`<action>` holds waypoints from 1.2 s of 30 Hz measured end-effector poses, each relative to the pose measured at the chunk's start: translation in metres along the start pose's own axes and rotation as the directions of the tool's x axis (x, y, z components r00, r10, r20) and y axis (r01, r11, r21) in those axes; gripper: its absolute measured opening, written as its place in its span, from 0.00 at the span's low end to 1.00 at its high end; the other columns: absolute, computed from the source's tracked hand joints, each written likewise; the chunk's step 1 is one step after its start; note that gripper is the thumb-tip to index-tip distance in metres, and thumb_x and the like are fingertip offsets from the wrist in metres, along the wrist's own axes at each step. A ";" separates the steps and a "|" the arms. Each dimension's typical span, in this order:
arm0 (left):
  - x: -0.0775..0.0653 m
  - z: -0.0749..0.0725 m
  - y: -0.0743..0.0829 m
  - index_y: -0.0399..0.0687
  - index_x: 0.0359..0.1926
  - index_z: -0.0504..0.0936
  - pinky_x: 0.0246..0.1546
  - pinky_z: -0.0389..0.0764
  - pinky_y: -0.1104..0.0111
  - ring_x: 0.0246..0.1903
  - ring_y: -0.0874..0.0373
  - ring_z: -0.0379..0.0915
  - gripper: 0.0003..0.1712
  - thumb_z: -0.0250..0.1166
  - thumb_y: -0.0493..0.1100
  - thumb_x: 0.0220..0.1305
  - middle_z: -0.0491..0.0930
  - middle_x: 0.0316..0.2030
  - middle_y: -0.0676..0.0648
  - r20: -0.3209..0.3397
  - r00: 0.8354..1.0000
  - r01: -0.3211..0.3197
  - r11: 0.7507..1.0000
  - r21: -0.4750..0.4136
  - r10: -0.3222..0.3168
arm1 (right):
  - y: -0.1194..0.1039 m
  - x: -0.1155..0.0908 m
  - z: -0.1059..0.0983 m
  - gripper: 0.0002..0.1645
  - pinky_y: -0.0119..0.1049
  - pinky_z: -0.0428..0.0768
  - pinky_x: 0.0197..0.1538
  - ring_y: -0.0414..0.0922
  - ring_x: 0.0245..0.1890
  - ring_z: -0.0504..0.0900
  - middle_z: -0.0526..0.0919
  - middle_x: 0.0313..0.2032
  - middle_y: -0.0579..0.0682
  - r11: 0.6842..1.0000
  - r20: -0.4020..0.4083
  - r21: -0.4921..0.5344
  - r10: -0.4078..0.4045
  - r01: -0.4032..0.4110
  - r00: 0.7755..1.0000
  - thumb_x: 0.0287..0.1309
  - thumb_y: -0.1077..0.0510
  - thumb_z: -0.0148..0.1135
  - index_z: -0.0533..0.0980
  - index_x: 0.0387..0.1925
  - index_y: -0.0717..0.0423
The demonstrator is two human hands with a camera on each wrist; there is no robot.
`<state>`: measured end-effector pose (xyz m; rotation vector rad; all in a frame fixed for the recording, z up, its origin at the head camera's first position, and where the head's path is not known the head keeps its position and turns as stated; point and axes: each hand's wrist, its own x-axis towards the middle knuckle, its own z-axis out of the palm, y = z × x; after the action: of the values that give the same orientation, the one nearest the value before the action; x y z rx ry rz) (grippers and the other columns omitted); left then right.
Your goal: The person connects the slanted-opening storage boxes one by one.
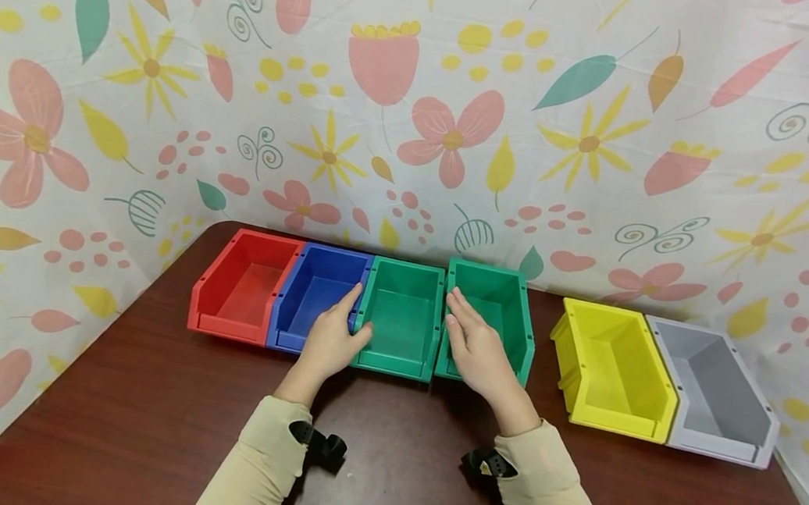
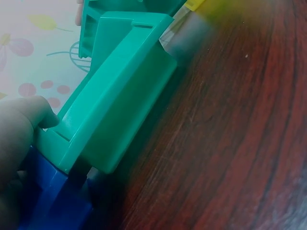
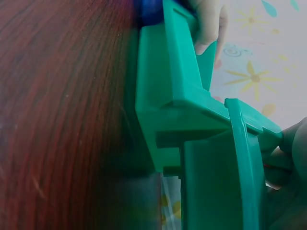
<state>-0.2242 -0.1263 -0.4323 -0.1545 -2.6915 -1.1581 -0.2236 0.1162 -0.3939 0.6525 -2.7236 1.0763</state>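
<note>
My left hand [image 1: 331,333] straddles the left wall of a green bin [image 1: 404,307], its thumb [image 2: 38,110] over the inner side and its fingers toward the blue bin [image 1: 325,278]. The bin appears gripped at that wall. Over a second green bin [image 1: 493,290] lies my right hand [image 1: 478,351]. Its fingers look straight and touch near the left rim, where the two green bins meet at a slight angle. In the right wrist view, fingers [image 3: 290,148] show beside the green rims, partly cut off by the frame.
A red bin [image 1: 243,288] stands left of the blue one. To the right, a yellow bin [image 1: 615,369] and a grey bin [image 1: 708,391] stand side by side, apart from the green pair. The dark brown table [image 1: 389,470] backs onto a flower-patterned cloth [image 1: 452,76].
</note>
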 end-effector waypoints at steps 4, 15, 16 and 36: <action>-0.001 -0.001 0.000 0.51 0.71 0.59 0.54 0.75 0.50 0.57 0.42 0.73 0.40 0.62 0.46 0.58 0.70 0.62 0.37 -0.011 1.000 -0.007 1.000 -0.005 0.007 | 0.000 0.000 0.001 0.29 0.51 0.63 0.67 0.50 0.71 0.56 0.57 0.71 0.54 1.000 0.007 -0.013 -0.004 0.004 1.000 0.73 0.53 0.40 0.58 0.69 0.60; -0.002 0.000 0.002 0.49 0.71 0.61 0.52 0.76 0.50 0.55 0.42 0.74 0.40 0.62 0.44 0.56 0.72 0.61 0.37 -0.037 0.999 -0.023 1.000 0.007 0.024 | 0.001 0.000 -0.003 0.29 0.60 0.58 0.67 0.52 0.71 0.57 0.56 0.72 0.52 0.994 0.089 -0.109 0.033 -0.024 0.995 0.73 0.51 0.39 0.58 0.70 0.59; -0.001 0.001 0.002 0.49 0.70 0.61 0.52 0.76 0.51 0.55 0.43 0.75 0.40 0.62 0.44 0.56 0.72 0.61 0.37 -0.036 0.999 -0.024 1.000 0.006 0.024 | 0.001 -0.001 -0.002 0.29 0.60 0.58 0.67 0.52 0.71 0.58 0.56 0.72 0.52 0.993 0.092 -0.113 0.037 -0.027 0.995 0.73 0.51 0.39 0.58 0.70 0.59; -0.001 0.000 0.003 0.46 0.70 0.62 0.21 0.66 0.66 0.13 0.60 0.54 0.39 0.60 0.41 0.56 0.68 0.11 0.49 -0.046 0.998 -0.031 0.999 -0.021 0.030 | -0.002 -0.002 0.000 0.29 0.63 0.59 0.65 0.52 0.70 0.59 0.55 0.72 0.52 0.982 0.139 -0.174 0.095 -0.070 0.986 0.72 0.51 0.41 0.58 0.70 0.58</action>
<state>-0.2227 -0.1237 -0.4304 -0.1700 -2.6286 -1.1679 -0.2211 0.1150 -0.3932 0.6194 -2.9507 0.8314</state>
